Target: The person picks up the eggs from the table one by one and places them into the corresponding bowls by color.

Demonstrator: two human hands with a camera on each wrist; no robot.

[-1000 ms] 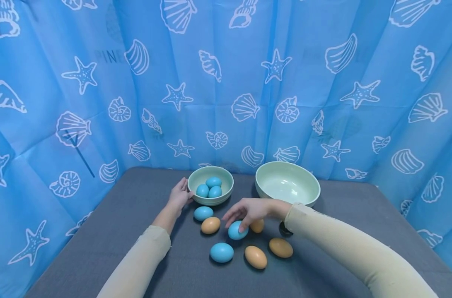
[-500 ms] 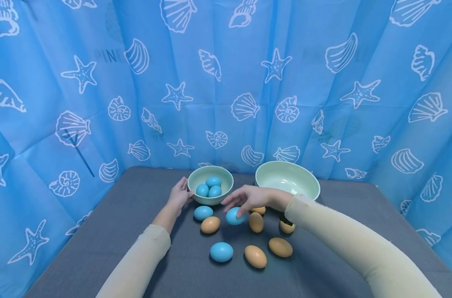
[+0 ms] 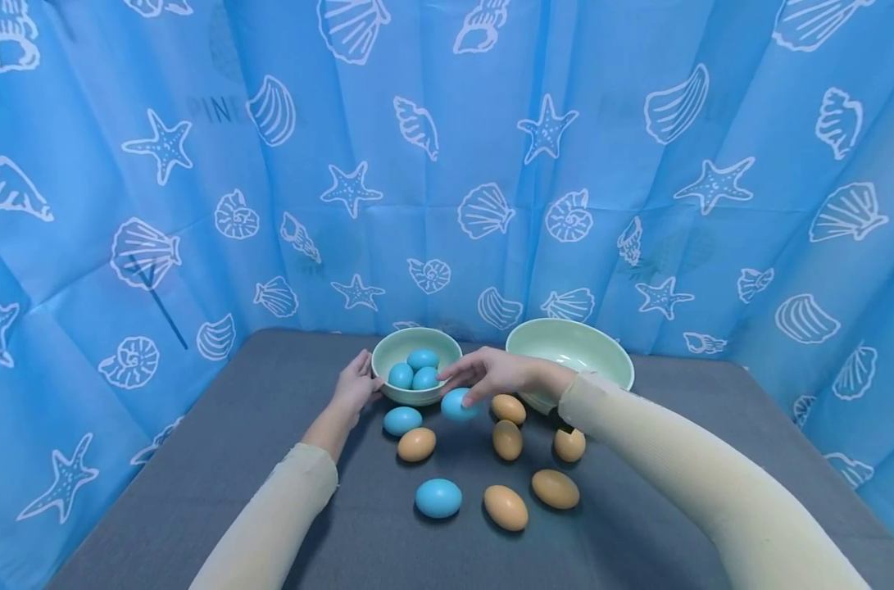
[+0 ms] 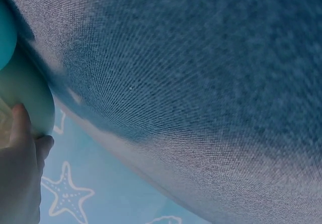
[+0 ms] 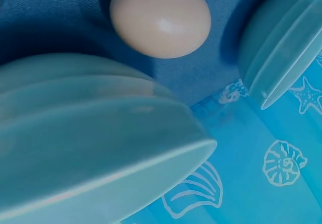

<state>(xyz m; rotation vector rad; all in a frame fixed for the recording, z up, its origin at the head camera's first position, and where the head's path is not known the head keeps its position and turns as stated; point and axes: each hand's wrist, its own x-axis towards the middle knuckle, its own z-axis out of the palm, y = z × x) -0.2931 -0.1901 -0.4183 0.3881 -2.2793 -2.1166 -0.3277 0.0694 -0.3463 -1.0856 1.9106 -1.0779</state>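
Observation:
My right hand (image 3: 500, 371) pinches a blue egg (image 3: 457, 406) in the head view, raised off the table just right of the small green bowl (image 3: 411, 399). Three more blue eggs (image 3: 400, 376) lie inside that bowl. At the bowl's left side, my left hand (image 3: 354, 387) holds its rim; the left wrist view shows the thumb and a finger at the bowl's edge (image 4: 30, 90). A blue egg (image 3: 402, 421) and a brown egg (image 3: 416, 445) lie in front of the bowl. The right wrist view does not show the right hand or its egg.
A larger green bowl (image 3: 620, 357) stands at the back right, partly behind my right wrist. Several brown eggs (image 3: 505, 508) and one blue egg (image 3: 438, 498) are spread over the grey tabletop (image 3: 388, 549). A blue shell-print curtain (image 3: 432, 238) hangs close behind.
My right hand has lifted the blue egg from among the brown eggs and moved it up and slightly left, closer to the small bowl. The left hand keeps its place.

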